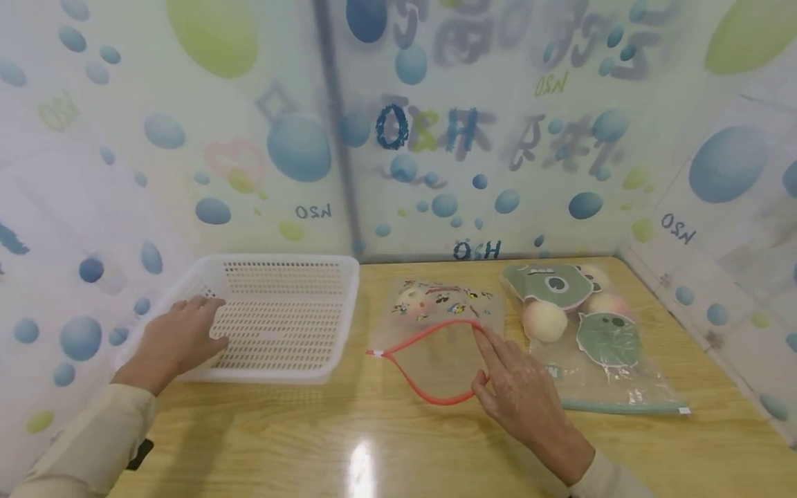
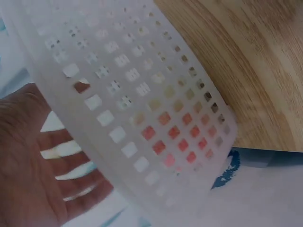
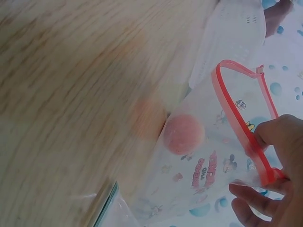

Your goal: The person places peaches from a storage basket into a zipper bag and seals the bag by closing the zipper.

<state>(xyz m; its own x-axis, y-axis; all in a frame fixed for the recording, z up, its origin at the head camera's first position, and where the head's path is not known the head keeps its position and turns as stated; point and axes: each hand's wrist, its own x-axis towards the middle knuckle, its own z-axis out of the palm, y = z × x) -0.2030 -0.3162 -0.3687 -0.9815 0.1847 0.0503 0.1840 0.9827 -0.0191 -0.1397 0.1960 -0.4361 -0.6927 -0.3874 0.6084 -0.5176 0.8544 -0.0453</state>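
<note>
My left hand [image 1: 187,332] hovers over the left side of a white plastic basket [image 1: 292,259], its fingers spread and holding nothing; the left wrist view shows it beside the basket's rim. Whether it touches the rim I cannot tell. My right hand [image 1: 523,394] pinches the red zip edge of a clear zip bag [image 3: 208,165] printed with cartoon figures. The bag's mouth gapes, and a peach [image 3: 183,135] lies inside near its far end. Reddish patches show through the basket's holes in the left wrist view; their source is unclear.
Right of the cartoon bag lies a second clear zip bag [image 1: 604,380] with green prints, a green zip edge and several peaches [image 1: 544,320]. The wooden table [image 1: 280,443] ends at a back curtain [image 1: 423,221] printed with blue bubbles, with similar sheets on both sides.
</note>
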